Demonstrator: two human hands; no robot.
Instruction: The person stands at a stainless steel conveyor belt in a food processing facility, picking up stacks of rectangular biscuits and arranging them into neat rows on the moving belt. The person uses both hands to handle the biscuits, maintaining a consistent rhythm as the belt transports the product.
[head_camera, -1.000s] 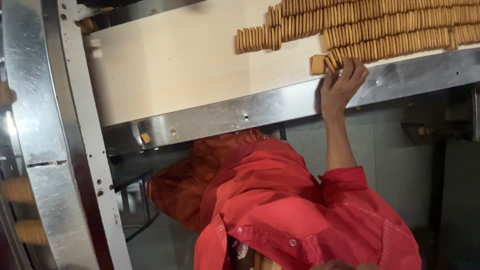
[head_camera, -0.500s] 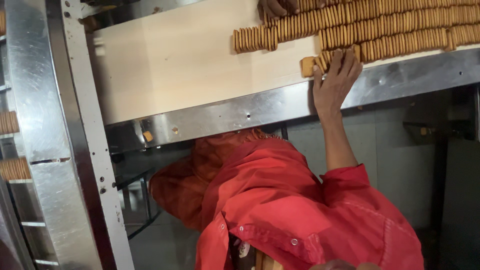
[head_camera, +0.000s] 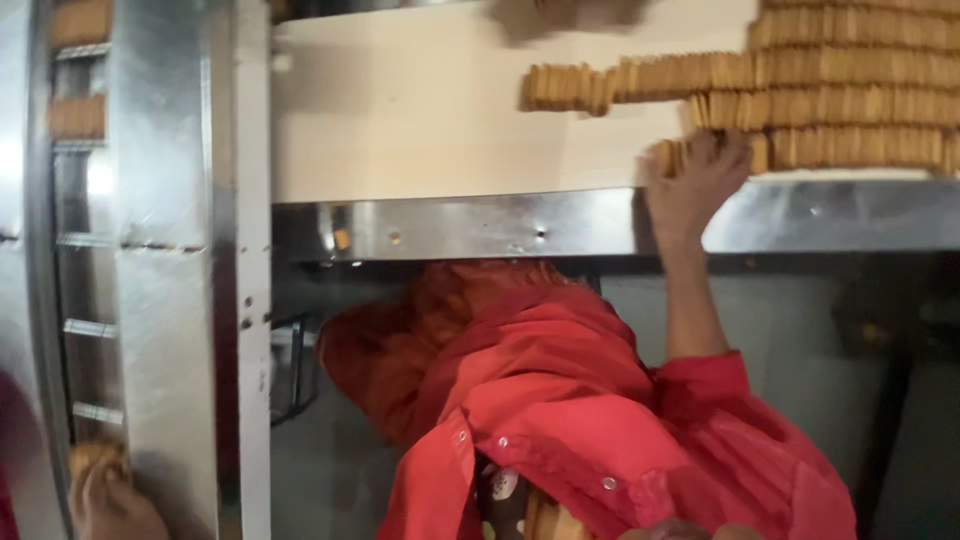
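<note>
- The right hand (head_camera: 693, 185) reaches up to the near edge of the pale belt (head_camera: 420, 120). Its fingers are curled over a short row of biscuits (head_camera: 668, 157) and grip its end.
- The left hand (head_camera: 108, 495) is low in the corner, beside the steel frame post (head_camera: 165, 250). It is blurred, so I cannot tell if it is open or closed. Something tan shows at it, but I cannot name it.
- The short row of biscuits lies on the belt just above the steel rail (head_camera: 450, 228), at the end of the nearest of the long rows (head_camera: 850, 105).
- The biscuits stand on edge, face against face. The long axis of the row runs left to right, along the rail.
- In my judgement the biscuits are light, dry and stiff, and they break easily. A row is loose, so it can fan out or fall over.
- I think the good hold is at the two ends of the row, pressing gently inward, not from the top.
- A dark blurred shape (head_camera: 575, 15) is at the far edge of the belt; it may be another person's hand.
- The red sleeve (head_camera: 700, 400) covers the arm below the forearm.
</note>
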